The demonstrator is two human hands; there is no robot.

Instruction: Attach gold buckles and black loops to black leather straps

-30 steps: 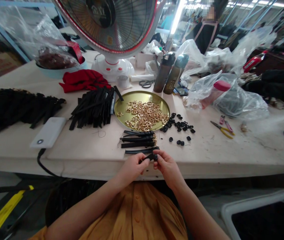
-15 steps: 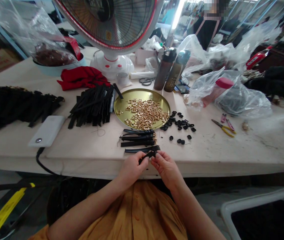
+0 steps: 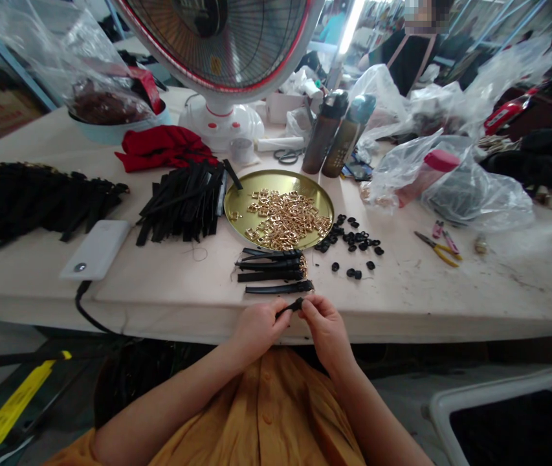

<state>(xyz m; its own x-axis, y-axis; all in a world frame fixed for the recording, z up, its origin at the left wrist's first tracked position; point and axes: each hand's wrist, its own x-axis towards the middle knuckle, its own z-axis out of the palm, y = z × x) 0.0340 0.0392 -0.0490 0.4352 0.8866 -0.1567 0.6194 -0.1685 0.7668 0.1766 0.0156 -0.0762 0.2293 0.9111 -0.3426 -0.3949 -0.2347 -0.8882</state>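
Over the table's front edge, my left hand [image 3: 259,327] is closed around a black strap [image 3: 289,308]. My right hand [image 3: 325,323] pinches the strap's other end between thumb and fingers; the tip itself is hidden. Just beyond my hands lies a single black strap [image 3: 276,288]. A small stack of black straps with gold buckles [image 3: 270,266] sits behind it. Further back, a round gold tray [image 3: 262,178] bears a heap of gold buckles [image 3: 288,217]. Small black loops [image 3: 353,239] are scattered to the tray's right.
Left of the tray is a pile of black straps [image 3: 181,200], then a white power bank [image 3: 96,249] with a cable. Behind stand a fan [image 3: 222,123] and two bottles [image 3: 323,133]. Pliers [image 3: 435,248] lie at right, near plastic bags [image 3: 474,181]. A person [image 3: 409,55] stands in the background.
My hands keep hold of the strap, which is straighter between them and less bent than before. The whole view has shifted slightly.
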